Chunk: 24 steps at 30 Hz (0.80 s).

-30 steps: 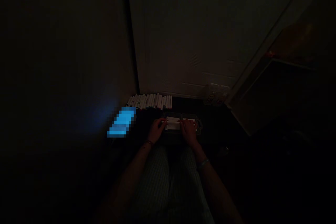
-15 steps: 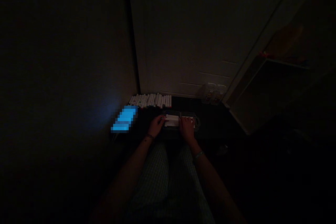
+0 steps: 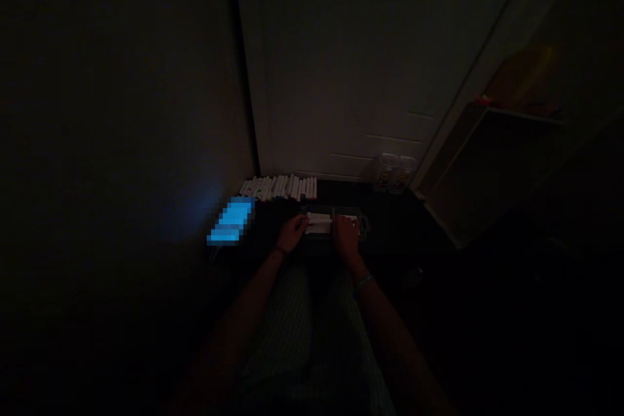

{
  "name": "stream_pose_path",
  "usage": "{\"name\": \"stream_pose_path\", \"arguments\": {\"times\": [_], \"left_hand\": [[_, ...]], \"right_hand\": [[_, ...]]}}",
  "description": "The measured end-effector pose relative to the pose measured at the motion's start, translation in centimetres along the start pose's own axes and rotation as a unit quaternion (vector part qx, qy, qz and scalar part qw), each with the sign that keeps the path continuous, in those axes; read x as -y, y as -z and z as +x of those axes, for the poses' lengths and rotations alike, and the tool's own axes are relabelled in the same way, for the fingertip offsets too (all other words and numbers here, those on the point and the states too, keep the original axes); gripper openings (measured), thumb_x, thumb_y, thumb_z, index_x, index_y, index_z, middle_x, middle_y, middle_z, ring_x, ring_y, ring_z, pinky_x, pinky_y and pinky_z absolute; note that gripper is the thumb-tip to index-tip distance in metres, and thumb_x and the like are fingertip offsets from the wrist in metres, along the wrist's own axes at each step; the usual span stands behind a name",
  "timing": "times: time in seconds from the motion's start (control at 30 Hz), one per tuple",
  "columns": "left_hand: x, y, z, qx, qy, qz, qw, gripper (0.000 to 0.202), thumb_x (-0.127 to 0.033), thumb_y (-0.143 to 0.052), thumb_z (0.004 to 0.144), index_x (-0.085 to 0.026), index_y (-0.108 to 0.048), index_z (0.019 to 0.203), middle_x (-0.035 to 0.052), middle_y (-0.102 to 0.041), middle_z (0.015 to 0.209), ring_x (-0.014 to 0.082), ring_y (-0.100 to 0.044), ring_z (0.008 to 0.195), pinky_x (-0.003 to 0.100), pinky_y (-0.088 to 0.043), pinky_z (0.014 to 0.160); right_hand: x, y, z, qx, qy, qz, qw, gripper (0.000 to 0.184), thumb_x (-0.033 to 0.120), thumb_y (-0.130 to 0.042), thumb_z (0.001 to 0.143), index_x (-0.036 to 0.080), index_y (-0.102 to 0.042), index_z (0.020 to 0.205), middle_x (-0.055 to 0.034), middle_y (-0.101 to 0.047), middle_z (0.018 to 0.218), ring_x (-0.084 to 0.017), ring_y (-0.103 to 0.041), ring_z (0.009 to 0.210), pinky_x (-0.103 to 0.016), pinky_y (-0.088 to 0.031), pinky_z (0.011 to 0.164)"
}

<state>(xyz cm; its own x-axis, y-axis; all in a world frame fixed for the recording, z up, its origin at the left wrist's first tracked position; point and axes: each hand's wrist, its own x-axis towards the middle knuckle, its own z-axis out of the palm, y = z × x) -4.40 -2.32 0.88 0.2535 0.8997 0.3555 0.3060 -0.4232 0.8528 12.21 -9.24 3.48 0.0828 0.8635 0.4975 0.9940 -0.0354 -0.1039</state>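
In the dim head view, a clear plastic case (image 3: pixel 327 238) lies on a dark tabletop before me, with white contents inside that look like markers. A slim white marker (image 3: pixel 322 221) spans the gap between my two hands, over the case. Its left end is pinched by my left hand (image 3: pixel 292 233) at the case's left side. My right hand (image 3: pixel 346 234) is closed at the other end, fingers curled down over the right part of the case. What lies under the right fingers is hidden.
White markers (image 3: pixel 280 187) lie in a row along the back left. A lit blue screen (image 3: pixel 231 221), blurred, is at the left. Two clear packages (image 3: pixel 394 173) with coloured labels stand against the wall at the back right. A shelf unit (image 3: pixel 453 162) rises on the right.
The white marker between my hands now sits slightly tilted, its right end a little higher. Both hands stay at the case; the view has shifted slightly.
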Motion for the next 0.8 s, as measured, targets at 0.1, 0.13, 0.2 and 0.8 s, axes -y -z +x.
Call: {"name": "stream_pose_path", "arguments": {"times": [0.1, 0.13, 0.2, 0.8], "left_hand": [[0.27, -0.08, 0.08, -0.004, 0.009, 0.005, 1.0, 0.03, -0.039, -0.044, 0.076, -0.019, -0.058, 0.095, 0.0038, -0.062, 0.097, 0.0178, -0.055, 0.093, 0.031, -0.041, 0.083], [0.36, -0.11, 0.11, -0.005, 0.01, 0.006, 1.0, 0.03, -0.039, -0.044, 0.076, -0.02, -0.058, 0.095, 0.0039, -0.062, 0.097, 0.0177, -0.055, 0.093, 0.031, -0.041, 0.084], [0.51, -0.15, 0.15, -0.007, 0.008, 0.011, 1.0, 0.03, -0.039, -0.044, 0.076, -0.02, -0.058, 0.094, 0.0041, -0.061, 0.097, 0.0176, -0.054, 0.094, 0.032, -0.04, 0.085], [0.5, 0.01, 0.32, -0.035, -0.031, 0.07, 0.996, 0.026, -0.038, -0.046, 0.076, -0.021, -0.058, 0.09, 0.0037, -0.059, 0.093, 0.0168, -0.052, 0.094, 0.031, -0.038, 0.086]], "right_hand": [[-0.05, -0.09, 0.06, 0.015, -0.001, -0.004, 1.0, 0.026, 0.021, -0.026, 0.089, 0.018, -0.051, 0.096, -0.0101, -0.056, 0.091, -0.02, -0.048, 0.09, -0.036, -0.025, 0.084], [-0.08, -0.13, 0.1, 0.022, -0.003, -0.003, 1.0, 0.026, 0.021, -0.026, 0.089, 0.017, -0.051, 0.096, -0.0102, -0.056, 0.09, -0.02, -0.048, 0.09, -0.036, -0.026, 0.083], [-0.13, -0.23, 0.18, 0.029, -0.004, -0.001, 1.0, 0.027, 0.023, -0.025, 0.089, 0.017, -0.051, 0.096, -0.0103, -0.056, 0.09, -0.02, -0.049, 0.089, -0.035, -0.026, 0.082], [-0.69, -0.61, 0.28, -0.025, 0.005, 0.082, 0.996, 0.033, 0.03, -0.023, 0.091, 0.017, -0.054, 0.093, -0.008, -0.056, 0.089, -0.019, -0.046, 0.086, -0.029, -0.031, 0.073]]}}
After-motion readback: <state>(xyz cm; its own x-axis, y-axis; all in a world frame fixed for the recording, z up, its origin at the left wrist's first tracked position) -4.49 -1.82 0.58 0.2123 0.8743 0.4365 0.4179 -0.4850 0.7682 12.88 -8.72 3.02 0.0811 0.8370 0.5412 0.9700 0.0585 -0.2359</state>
